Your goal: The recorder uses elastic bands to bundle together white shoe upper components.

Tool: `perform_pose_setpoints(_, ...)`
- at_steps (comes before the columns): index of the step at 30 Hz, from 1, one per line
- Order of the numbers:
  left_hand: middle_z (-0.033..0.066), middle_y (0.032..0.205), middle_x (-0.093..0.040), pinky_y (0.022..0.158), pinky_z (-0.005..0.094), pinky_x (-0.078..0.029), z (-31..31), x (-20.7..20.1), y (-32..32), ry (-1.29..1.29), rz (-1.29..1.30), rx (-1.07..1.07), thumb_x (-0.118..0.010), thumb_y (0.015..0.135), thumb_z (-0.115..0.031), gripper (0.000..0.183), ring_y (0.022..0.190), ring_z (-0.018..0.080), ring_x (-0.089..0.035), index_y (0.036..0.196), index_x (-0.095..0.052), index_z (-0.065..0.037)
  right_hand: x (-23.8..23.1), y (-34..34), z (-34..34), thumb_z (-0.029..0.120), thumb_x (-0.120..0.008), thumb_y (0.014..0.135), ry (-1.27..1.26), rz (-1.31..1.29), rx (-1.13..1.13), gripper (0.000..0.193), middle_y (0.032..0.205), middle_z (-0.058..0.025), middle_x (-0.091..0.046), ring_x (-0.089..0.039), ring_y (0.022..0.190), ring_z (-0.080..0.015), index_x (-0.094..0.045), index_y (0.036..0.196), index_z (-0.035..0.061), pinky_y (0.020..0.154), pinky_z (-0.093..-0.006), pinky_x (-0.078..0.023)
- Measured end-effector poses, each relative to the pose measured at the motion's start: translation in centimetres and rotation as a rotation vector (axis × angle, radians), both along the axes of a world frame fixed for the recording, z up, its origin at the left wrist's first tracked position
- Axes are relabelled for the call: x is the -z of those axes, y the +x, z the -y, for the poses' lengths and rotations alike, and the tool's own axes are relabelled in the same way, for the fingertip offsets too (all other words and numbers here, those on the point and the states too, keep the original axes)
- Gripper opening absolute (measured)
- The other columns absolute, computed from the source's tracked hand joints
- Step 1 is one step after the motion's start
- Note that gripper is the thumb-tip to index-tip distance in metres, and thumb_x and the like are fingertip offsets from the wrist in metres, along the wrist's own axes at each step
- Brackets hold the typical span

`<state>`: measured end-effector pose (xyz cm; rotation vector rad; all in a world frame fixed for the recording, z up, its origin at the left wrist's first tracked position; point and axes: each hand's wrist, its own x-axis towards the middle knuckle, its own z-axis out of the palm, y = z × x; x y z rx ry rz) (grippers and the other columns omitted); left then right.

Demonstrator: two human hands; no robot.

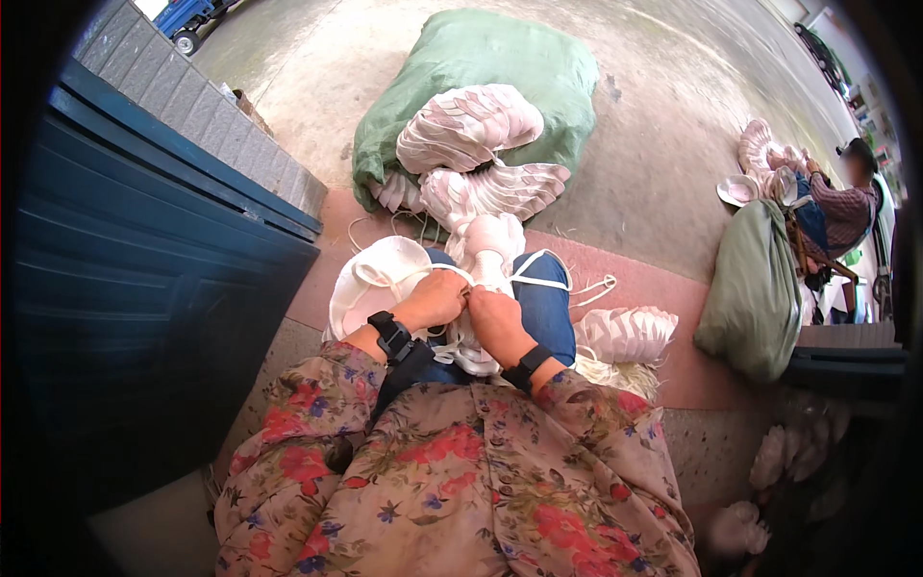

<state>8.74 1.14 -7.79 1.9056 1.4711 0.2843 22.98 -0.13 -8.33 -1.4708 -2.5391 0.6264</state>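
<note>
Floral shirt (433, 471) nearest. White molded cup (380, 260) rests on jeans (550, 313), just beside left hand (437, 300); left fingers curled, pinching white cord (541, 283). Nested pale cups (492, 238) just beyond both hands. Right hand (497, 322) touches left, curled, also pinching cord. Another cup stack (630, 332) farther right.

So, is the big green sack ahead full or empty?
Full, it seems: the green sack bulges wide and rounded, with pale stacked pieces lying at its near side.
</note>
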Motion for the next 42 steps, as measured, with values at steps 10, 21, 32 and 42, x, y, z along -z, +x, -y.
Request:
perform_pose_setpoints(10,0.0107,0.077,-0.057,0.074,0.0368,-0.042,3.3,-4.2,2.3,0.561,-0.011,0.160,-0.058,0.070,-0.009,0.010,0.080,0.0282,-0.052,0.078,-0.058,-0.004,-3.2,5.9,0.2,0.013,-0.050,0.078,-0.190,-0.208,-0.200,0.012,0.064,-0.0170,-0.058,-0.058,0.060,-0.0355,-0.053,0.074,0.0030,0.051,-0.0424,-0.044)
perform_pose_setpoints(21,0.0077,0.068,-0.055,0.058,0.0307,-0.045,4.2,-12.8,9.0,0.429,0.543,0.416,-0.055,0.077,-0.006,0.009,0.063,0.0215,-0.054,0.084,-0.060,-0.006,-4.0,10.3,-1.4,0.021,-0.044,0.091,-0.847,-1.300,0.488,0.023,0.071,0.0005,-0.052,-0.048,0.064,-0.0094,-0.056,0.091,0.0015,0.060,-0.0232,-0.040)
perform_pose_setpoints(32,0.0054,0.056,-0.054,0.047,0.0246,-0.039,2.9,-7.8,5.0,0.204,0.466,-0.365,-0.054,0.084,-0.013,0.017,0.050,0.0074,-0.047,0.084,-0.060,0.003,-6.4,6.0,-1.6,0.017,-0.051,0.088,-0.610,-1.077,0.262,0.024,0.093,-0.0041,-0.058,-0.049,0.087,-0.0090,-0.060,0.096,-0.0039,0.076,-0.0214,-0.038)
perform_pose_setpoints(42,0.0119,0.072,-0.061,0.057,0.0295,-0.044,2.6,-7.5,4.3,0.124,0.429,-0.308,-0.053,0.084,-0.012,0.017,0.066,0.0167,-0.058,0.084,-0.061,0.003,-5.4,5.0,-1.9,0.018,-0.052,0.088,-0.446,-1.106,0.173,0.026,0.091,-0.0042,-0.059,-0.051,0.083,-0.0094,-0.059,0.101,-0.0037,0.075,-0.0228,-0.041)
